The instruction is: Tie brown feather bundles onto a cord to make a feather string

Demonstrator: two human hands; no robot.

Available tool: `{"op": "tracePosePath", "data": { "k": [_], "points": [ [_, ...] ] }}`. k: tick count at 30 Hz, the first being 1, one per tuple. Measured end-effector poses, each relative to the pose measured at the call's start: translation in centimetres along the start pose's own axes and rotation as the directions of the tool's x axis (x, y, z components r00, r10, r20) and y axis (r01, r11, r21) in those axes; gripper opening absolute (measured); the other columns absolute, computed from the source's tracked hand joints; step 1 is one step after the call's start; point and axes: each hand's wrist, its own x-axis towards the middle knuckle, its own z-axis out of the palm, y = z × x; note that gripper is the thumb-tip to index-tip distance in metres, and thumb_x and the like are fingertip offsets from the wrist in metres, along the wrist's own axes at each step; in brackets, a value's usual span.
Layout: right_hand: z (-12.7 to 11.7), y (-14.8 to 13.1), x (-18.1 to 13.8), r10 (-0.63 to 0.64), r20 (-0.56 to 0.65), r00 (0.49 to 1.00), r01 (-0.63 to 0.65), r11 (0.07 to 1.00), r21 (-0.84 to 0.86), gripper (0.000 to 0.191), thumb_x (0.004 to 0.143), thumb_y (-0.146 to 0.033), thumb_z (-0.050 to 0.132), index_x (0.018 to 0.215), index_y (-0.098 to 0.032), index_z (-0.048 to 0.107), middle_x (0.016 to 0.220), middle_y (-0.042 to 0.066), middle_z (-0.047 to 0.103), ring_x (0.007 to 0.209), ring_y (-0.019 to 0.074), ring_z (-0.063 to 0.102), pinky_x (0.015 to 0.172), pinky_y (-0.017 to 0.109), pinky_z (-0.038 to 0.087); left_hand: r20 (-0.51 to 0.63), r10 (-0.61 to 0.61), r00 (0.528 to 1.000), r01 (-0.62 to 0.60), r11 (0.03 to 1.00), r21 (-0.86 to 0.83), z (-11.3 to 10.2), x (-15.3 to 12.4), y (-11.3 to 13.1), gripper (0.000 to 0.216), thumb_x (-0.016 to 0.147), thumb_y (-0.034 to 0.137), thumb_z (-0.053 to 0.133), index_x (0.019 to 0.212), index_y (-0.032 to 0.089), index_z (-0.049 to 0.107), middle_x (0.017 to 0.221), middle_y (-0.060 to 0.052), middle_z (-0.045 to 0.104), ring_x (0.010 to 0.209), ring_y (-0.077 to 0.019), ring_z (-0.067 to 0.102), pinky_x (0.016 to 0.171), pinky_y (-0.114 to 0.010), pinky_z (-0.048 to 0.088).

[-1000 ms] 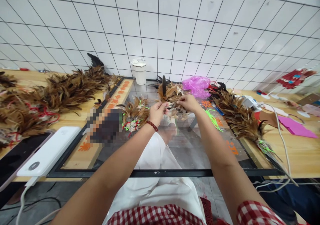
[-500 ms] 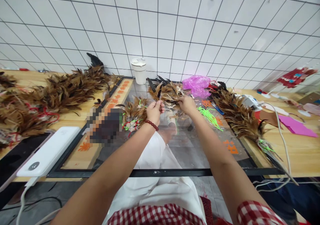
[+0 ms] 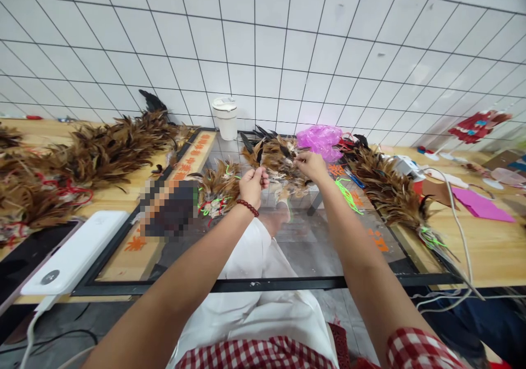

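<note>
My left hand (image 3: 252,185), a beaded bracelet at its wrist, hovers over the glass tabletop with thumb and fingers pinched together. What it grips is too small to make out. To its right, my right hand (image 3: 312,166) reaches to the loose pile of brown feathers (image 3: 277,155), its fingertips closed on a feather there. Just left of my left hand lies a bunch of brown feathers (image 3: 219,185) tied with green and red string. Bright green cords (image 3: 348,195) rest beside my right forearm, and a crumpled pink plastic bag (image 3: 319,140) sits behind that hand.
Long feather bundles lie on the left (image 3: 110,150) and right (image 3: 382,183). A lidded white cup (image 3: 225,118) stands near the tiled wall. A white power bank (image 3: 76,251) occupies the left front; a white cable (image 3: 458,221) hangs over the right edge.
My right hand has drawn slightly right relative to the feather pile, its fingertips still near the feathers. My left hand stays pinched in nearly the same place. The whole view has shifted slightly.
</note>
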Motion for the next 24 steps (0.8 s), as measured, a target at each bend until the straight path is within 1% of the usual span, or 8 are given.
{"op": "tracePosePath", "data": {
  "k": [2, 4, 7, 11, 12, 16, 21, 24],
  "points": [
    [-0.4, 0.1, 0.1, -0.023, 0.016, 1.0, 0.022, 0.998, 0.058, 0.016, 0.069, -0.029, 0.062, 0.076, -0.02, 0.073, 0.072, 0.002, 0.068, 0.07, 0.0173, 0.059, 0.065, 0.026, 0.041, -0.013, -0.003, 1.0, 0.003, 1.0, -0.009, -0.1, 0.1, 0.1, 0.018, 0.077, 0.03, 0.063, 0.078, 0.013, 0.059, 0.059, 0.003, 0.056, 0.045, -0.0039, 0.05, 0.043, -0.016, 0.037],
    [-0.5, 0.3, 0.1, -0.06, 0.029, 0.998, 0.052, 0.977, 0.209, 0.017, 0.067, -0.031, 0.062, 0.072, -0.017, 0.072, 0.066, 0.001, 0.065, 0.064, 0.0149, 0.057, 0.061, 0.025, 0.04, -0.02, -0.01, 1.0, 0.009, 1.0, -0.022, -0.2, 0.1, 0.1, 0.019, 0.076, 0.031, 0.064, 0.078, 0.013, 0.059, 0.059, 0.003, 0.056, 0.045, -0.0037, 0.05, 0.044, -0.016, 0.037],
    [-0.4, 0.5, 0.2, -0.084, 0.063, 0.994, 0.049, 0.901, 0.43, 0.024, 0.067, -0.037, 0.062, 0.072, -0.015, 0.07, 0.063, 0.0, 0.063, 0.059, 0.0124, 0.053, 0.057, 0.023, 0.04, -0.012, -0.021, 1.0, 0.021, 0.999, -0.042, -0.2, 0.0, 0.2, 0.018, 0.076, 0.03, 0.065, 0.078, 0.013, 0.058, 0.059, 0.003, 0.056, 0.045, -0.004, 0.05, 0.044, -0.017, 0.037],
    [0.0, 0.6, 0.3, -0.036, 0.069, 0.997, 0.008, 0.931, 0.364, 0.015, 0.06, -0.03, 0.064, 0.062, -0.015, 0.068, 0.058, 0.0, 0.061, 0.06, 0.0141, 0.054, 0.06, 0.025, 0.041, -0.011, -0.034, 0.999, 0.033, 0.998, -0.047, -0.1, 0.0, 0.3, 0.017, 0.077, 0.028, 0.063, 0.078, 0.013, 0.058, 0.059, 0.003, 0.055, 0.046, -0.0038, 0.05, 0.044, -0.016, 0.037],
    [0.1, 0.5, 0.3, -0.019, 0.051, 0.999, -0.003, 0.916, 0.402, 0.015, 0.061, -0.029, 0.062, 0.062, -0.016, 0.068, 0.06, 0.001, 0.062, 0.062, 0.0146, 0.055, 0.061, 0.025, 0.042, -0.011, -0.037, 0.999, 0.036, 0.998, -0.047, -0.1, 0.0, 0.3, 0.016, 0.078, 0.028, 0.062, 0.078, 0.013, 0.057, 0.059, 0.003, 0.055, 0.046, -0.0038, 0.05, 0.044, -0.016, 0.037],
    [0.8, -0.8, 0.1, 0.03, -0.035, 0.999, 0.0, 0.761, 0.649, 0.021, 0.066, -0.035, 0.058, 0.07, -0.016, 0.068, 0.072, 0.001, 0.066, 0.07, 0.0145, 0.058, 0.067, 0.025, 0.045, 0.006, -0.06, 0.998, 0.06, 0.996, -0.067, 0.0, -0.1, 0.5, 0.016, 0.078, 0.028, 0.063, 0.078, 0.013, 0.057, 0.06, 0.003, 0.056, 0.046, -0.0039, 0.05, 0.045, -0.017, 0.038],
    [1.5, -3.3, -1.1, -0.038, -0.158, 0.987, 0.124, 0.805, 0.58, 0.026, 0.069, -0.04, 0.059, 0.076, -0.017, 0.068, 0.073, 0.002, 0.064, 0.066, 0.0129, 0.053, 0.064, 0.024, 0.043, 0.026, -0.103, 0.994, 0.105, 0.988, -0.116, 0.1, -0.1, 0.6, 0.015, 0.077, 0.027, 0.065, 0.079, 0.013, 0.058, 0.062, 0.002, 0.058, 0.049, -0.0046, 0.053, 0.048, -0.017, 0.041],
    [1.9, -4.7, -2.0, -0.107, -0.119, 0.987, 0.159, 0.751, 0.641, 0.026, 0.073, -0.042, 0.057, 0.078, -0.018, 0.067, 0.073, 0.002, 0.063, 0.065, 0.0121, 0.053, 0.063, 0.023, 0.043, 0.046, -0.124, 0.991, 0.129, 0.981, -0.144, 0.0, 0.1, 0.5, 0.014, 0.076, 0.026, 0.065, 0.079, 0.014, 0.058, 0.065, 0.001, 0.059, 0.051, -0.0046, 0.054, 0.048, -0.017, 0.041]
  ]
}}
